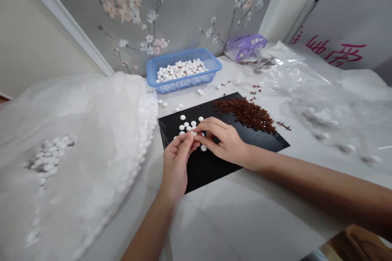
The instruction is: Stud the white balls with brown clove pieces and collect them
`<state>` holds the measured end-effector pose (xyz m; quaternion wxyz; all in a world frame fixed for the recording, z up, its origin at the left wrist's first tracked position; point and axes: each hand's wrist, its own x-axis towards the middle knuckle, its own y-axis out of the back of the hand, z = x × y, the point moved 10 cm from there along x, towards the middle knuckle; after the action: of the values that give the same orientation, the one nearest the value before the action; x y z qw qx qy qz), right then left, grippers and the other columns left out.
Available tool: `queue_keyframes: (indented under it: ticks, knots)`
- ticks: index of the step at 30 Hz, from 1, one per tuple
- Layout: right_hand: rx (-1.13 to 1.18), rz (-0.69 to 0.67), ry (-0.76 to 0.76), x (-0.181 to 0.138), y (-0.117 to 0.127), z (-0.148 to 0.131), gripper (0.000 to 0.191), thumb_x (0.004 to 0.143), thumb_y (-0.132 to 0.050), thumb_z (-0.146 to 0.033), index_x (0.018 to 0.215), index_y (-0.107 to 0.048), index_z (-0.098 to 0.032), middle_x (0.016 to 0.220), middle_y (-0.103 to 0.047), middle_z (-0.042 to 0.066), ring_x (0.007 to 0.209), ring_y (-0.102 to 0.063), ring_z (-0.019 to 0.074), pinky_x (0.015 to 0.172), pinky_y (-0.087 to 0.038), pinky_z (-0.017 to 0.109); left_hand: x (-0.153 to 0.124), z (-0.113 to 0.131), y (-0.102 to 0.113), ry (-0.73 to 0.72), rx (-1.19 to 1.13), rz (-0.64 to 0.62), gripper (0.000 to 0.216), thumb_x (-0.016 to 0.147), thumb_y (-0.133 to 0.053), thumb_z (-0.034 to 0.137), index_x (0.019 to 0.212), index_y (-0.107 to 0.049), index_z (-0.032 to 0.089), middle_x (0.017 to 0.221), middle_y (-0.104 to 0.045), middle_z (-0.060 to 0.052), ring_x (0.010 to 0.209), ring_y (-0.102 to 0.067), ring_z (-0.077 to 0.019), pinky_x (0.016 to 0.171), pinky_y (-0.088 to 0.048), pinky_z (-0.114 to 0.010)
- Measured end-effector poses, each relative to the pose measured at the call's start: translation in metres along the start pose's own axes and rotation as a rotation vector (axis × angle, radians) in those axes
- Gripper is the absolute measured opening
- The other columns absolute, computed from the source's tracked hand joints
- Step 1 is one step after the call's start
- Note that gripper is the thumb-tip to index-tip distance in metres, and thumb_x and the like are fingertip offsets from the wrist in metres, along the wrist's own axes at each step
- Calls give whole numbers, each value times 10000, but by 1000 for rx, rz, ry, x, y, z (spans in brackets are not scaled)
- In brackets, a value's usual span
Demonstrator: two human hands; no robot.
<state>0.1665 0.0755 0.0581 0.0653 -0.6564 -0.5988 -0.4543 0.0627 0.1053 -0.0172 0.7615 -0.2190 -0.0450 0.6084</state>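
My left hand (177,159) and my right hand (221,140) meet over a black mat (214,163), fingertips pinched together on a small white bead (194,133). Several loose white beads (186,124) lie on the mat just beyond my fingers, and one more bead (203,147) sits under my right fingers. A heap of small reddish-brown pieces (248,113) is spread over the mat's far right part. What the right fingers pinch besides the bead is too small to tell.
A blue plastic basket (183,83) holding white beads stands at the back by the flowered wall. A large clear bag (92,138) of white beads fills the left. Crumpled clear plastic (321,98) covers the right. A purple tissue pack (245,47) lies behind it.
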Motion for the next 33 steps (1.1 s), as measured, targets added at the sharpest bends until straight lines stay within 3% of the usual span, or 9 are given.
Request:
queue_keyframes:
  ticks: [5,11,14,22,28,33]
  knots:
    - [-68,-7,78,1,1,-8,97,876,-506,-151,956,-551,-179,921,-597,59,728,-576,109,625,-505,218,1,0,-2,2,-9,-7,96,766,-663,271,769,-697,181,780,-658,21,738,-593,-55,743,-484,-146]
    - [75,16,-105,-3,-2,13,173,847,-556,-227,1012,-509,-205,984,-551,44,553,-509,58,504,-481,209,2,2,-3,-8,-1,-24,114,779,-647,279,748,-692,179,769,-657,21,750,-593,-57,718,-477,-135]
    - [85,30,-115,-3,-1,15,243,829,-580,-221,1057,-498,-206,1003,-537,45,537,-487,49,490,-469,206,2,1,-3,-1,-5,-26,108,780,-647,277,750,-694,184,778,-660,25,745,-591,-53,729,-473,-138]
    - [114,-26,-63,-2,-5,11,38,856,-547,-204,885,-533,-183,810,-510,18,578,-482,79,478,-430,207,1,0,0,14,7,-4,127,744,-677,292,777,-706,174,791,-658,16,725,-575,-59,722,-464,-159]
    - [125,-41,-60,0,-5,9,78,856,-541,-194,794,-495,-183,733,-469,-1,581,-455,88,479,-392,211,1,-1,-1,37,12,-13,141,721,-694,304,762,-716,171,779,-669,4,695,-572,-66,712,-465,-170]
    - [160,-128,-62,2,-7,6,93,845,-540,-169,772,-483,-174,708,-433,-15,550,-415,74,474,-359,210,2,-1,-1,15,83,-43,118,749,-672,287,769,-711,177,718,-660,14,658,-564,-57,689,-462,-155]
